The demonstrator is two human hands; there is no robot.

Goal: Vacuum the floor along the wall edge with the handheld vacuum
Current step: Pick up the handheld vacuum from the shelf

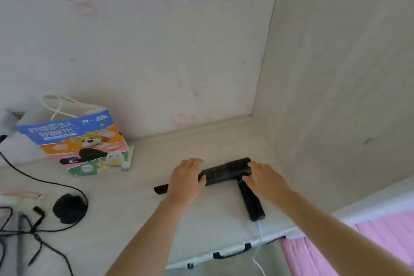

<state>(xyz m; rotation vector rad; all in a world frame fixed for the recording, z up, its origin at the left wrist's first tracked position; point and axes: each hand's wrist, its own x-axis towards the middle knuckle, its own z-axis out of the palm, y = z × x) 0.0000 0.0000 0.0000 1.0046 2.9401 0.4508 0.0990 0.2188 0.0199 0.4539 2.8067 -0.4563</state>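
While only the head view is given, everything needed can be seen in it: a black handheld vacuum [226, 173] is lying flat on a pale wood-grain bench [139, 208], pretty close to the corner where two walls meet. Its long body is laid roughly parallel to the back wall [156, 51], with a narrow nozzle tip poking out to the left and the handle sticking toward the camera, so a T shape is made. A thin white cord [259, 237] is seen running off the handle end and over the bench's front edge. The left hand [187, 180] is spread flat over the body near the nozzle end, fingers loosely extended, resting on it rather than wrapped around it. The right hand [264, 180] is placed at the far end where body and handle join, fingers open too; a proper grip can't be made out for either one. Off to the left, a colourful cartoon-printed paper bag [83, 141] with white rope handles is stood against the back wall, well apart from the vacuum. Black cables [40, 180] and a round black puck-like thing [69, 208] are scattered at the bench's left end. Pink fabric [380, 237] is visible at lower right.
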